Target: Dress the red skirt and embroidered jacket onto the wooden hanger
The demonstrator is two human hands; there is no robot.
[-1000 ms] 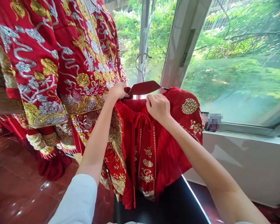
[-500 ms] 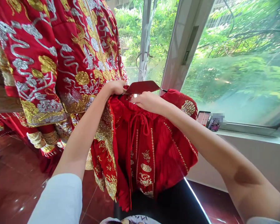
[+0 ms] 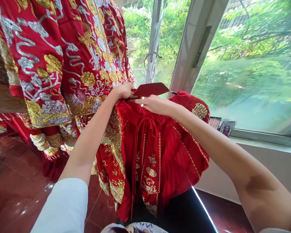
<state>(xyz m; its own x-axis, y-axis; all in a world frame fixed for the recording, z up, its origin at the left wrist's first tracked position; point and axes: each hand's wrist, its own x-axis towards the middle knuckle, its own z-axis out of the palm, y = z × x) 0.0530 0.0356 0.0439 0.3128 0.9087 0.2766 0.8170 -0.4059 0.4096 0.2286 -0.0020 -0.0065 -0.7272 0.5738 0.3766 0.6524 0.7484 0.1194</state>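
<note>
A red pleated skirt (image 3: pixel 169 152) with gold trim and a tied waist cord (image 3: pixel 151 124) hangs before me from a dark red clothes hanger (image 3: pixel 152 89) with a wire hook. My left hand (image 3: pixel 122 91) is closed at the hanger's left end, beside the skirt's waistband; its fingertips are partly hidden. Just below the hanger, my right hand (image 3: pixel 157 105) lies across the waistband, its thumb side pointing left and its lower fingers tucked out of sight in the red cloth. A red garment with gold embroidery (image 3: pixel 113 155) hangs around the skirt's left side.
Red jackets with silver and gold embroidery (image 3: pixel 87 64) hang close at the left. A window frame (image 3: pixel 199 48) stands at the right, with a phone (image 3: pixel 215 123) and a small picture item (image 3: pixel 227 127) by its sill. A black surface (image 3: pixel 184 210) is below the skirt.
My right hand has shifted left along the waistband towards my left hand, its upper finger or thumb now stretched further. My left hand stays at the hanger. The view has moved slightly.
</note>
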